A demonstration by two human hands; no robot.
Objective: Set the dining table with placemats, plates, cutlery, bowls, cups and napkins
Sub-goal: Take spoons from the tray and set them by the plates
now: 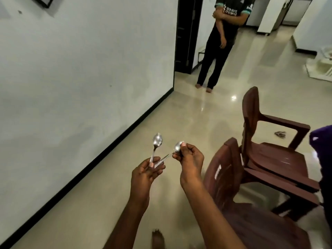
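So we've got our left hand (146, 172) curled around the handle of a spoon (156, 143), bowl end sticking up and catching the light, shiny steel. The right hand (190, 159) is pinching the bowl of a second spoon (178, 146) between thumb and fingertips, and its handle slants down toward the left hand, where the tip seems to sit among the left fingers too. Hard to say exactly who's holding that end, it's kind of blurred there. Both spoons are up in the air in front of us, over the pale tiled floor (188, 112), not on any table.

Just right of our hands are two brown plastic armchairs (265, 159), the nearer one partly cut off at the bottom edge. Something purple (321, 141) pokes in at the right edge, can't tell what. Further back a person (222, 42) in dark clothes stands barefoot by a dark doorway (186, 33), head out of shot. White wall (80, 69) on the left.
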